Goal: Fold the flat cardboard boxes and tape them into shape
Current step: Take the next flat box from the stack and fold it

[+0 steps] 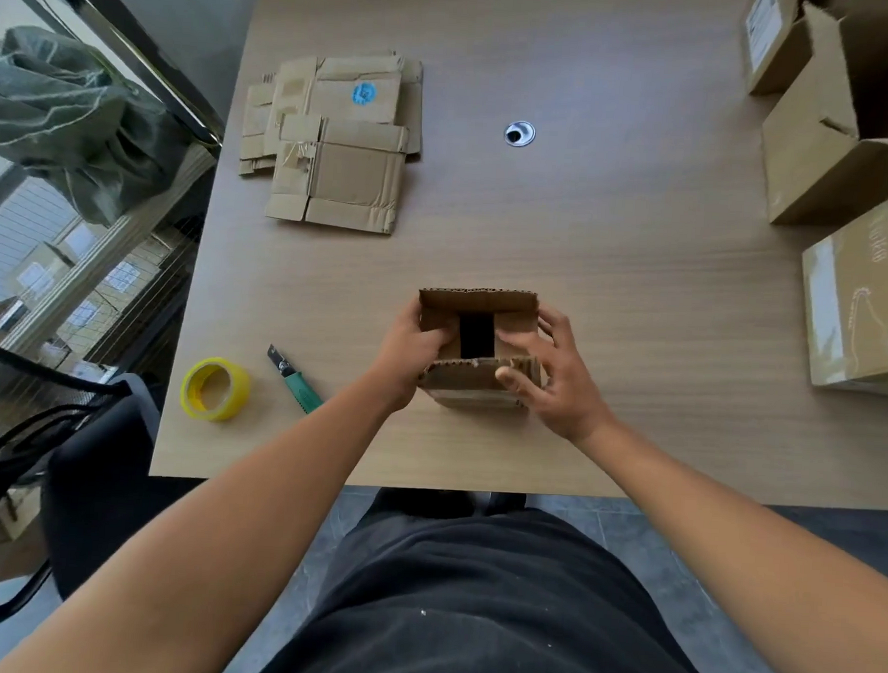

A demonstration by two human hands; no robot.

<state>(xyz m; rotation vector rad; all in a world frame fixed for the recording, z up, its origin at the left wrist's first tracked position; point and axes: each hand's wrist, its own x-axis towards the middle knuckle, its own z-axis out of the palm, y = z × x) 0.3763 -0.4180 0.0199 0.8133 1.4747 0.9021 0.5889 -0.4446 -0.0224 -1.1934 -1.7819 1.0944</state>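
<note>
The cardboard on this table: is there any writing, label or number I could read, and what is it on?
No text here is legible.
Blue round sticker on the stack of flat cardboard: marks too blurred to read.
White label on the far right box: too small to read.
Faint print on the near right box: blurred, unreadable.
Small box being folded: no writing visible.

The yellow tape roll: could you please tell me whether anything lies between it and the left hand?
Yes: the green-handled utility knife lies on the table between the tape roll and the left hand, which holds the half-folded box. Nothing else visible is in that path.
</note>
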